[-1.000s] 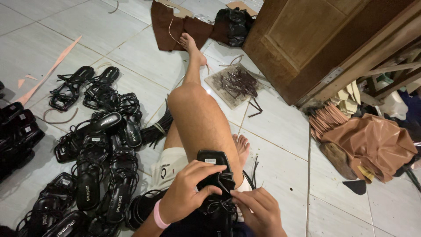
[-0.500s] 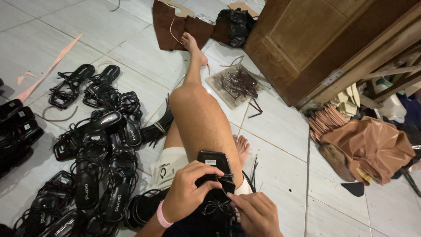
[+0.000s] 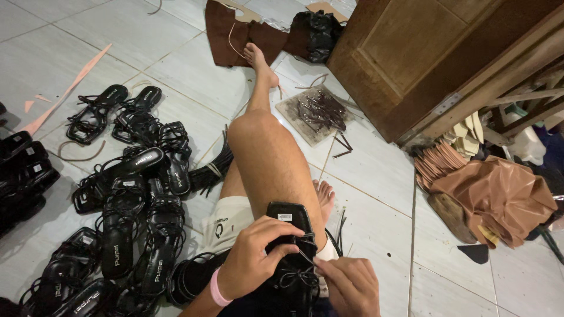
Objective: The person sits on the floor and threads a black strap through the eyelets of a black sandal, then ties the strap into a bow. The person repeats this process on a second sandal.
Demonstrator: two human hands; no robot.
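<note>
The left hand point(image 3: 252, 258) comes in from the lower left with its back turned up, a pink band around the wrist point(image 3: 216, 287). Its fingers point(image 3: 281, 230) are curled forward and closed over what lies on the lap, the thumb reaching toward the right. The right hand point(image 3: 348, 285) sits just beside it at the lower edge, knuckles up, its fingertips point(image 3: 320, 265) pinched together and pointing toward the left hand; the two nearly touch. The bare left leg point(image 3: 267, 152) stretches straight out ahead, foot point(image 3: 261, 61) far forward, while the right foot point(image 3: 324, 196) is tucked in near the hands.
</note>
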